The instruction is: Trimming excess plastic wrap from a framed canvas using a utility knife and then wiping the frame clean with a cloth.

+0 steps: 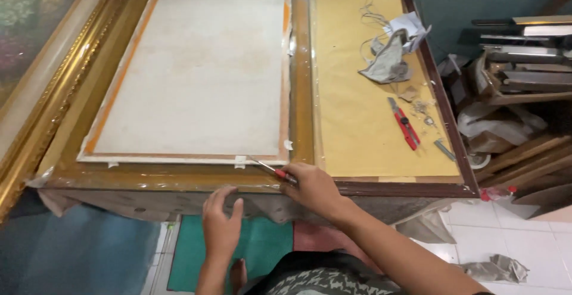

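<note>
Right hand [313, 188] reached forward from the lower right, forearm slanted, grip closed on a thin red-handled metal tool [271, 169]. Tool lay at the near edge of the brown wooden picture frame [301, 80], long axis slanting, metal tip pointing up-left toward the white canvas back [199, 71]. Left hand [221, 223] hovered just below the frame's near rail, fingers spread, holding nothing. Farther right on yellow backing paper [357, 104], a red utility knife [404, 123].
</note>
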